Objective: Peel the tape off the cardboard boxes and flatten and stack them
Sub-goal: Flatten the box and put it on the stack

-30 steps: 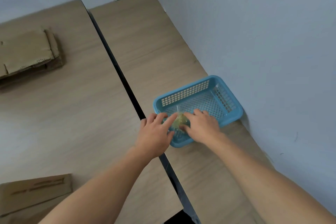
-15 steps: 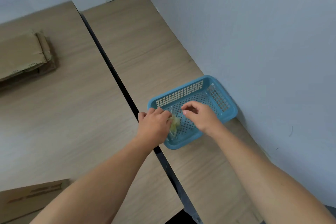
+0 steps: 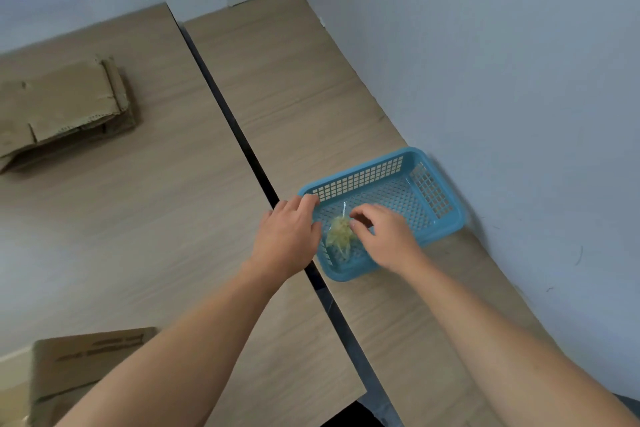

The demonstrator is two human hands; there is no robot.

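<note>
A crumpled wad of yellowish clear tape [image 3: 341,236] lies in the near-left part of a blue plastic basket [image 3: 446,229]. My right hand [image 3: 389,236] reaches into the basket, its thumb and forefinger pinching the wad's upper edge, where a clear strip sticks up. My left hand [image 3: 287,236] sits at the basket's left corner with its fingertips resting on the rim. A stack of flattened cardboard [image 3: 59,107] lies at the far left of the table. Another cardboard box [image 3: 79,367] shows at the bottom left, partly behind my left forearm.
Two wooden tables [image 3: 294,97] stand side by side with a dark gap [image 3: 242,139] between them. The basket sits on the right table close to a white wall [image 3: 502,80].
My left hand has let go of the tape wad and drawn back to the basket rim. My right hand has come down onto the wad. The view has tilted slightly.
</note>
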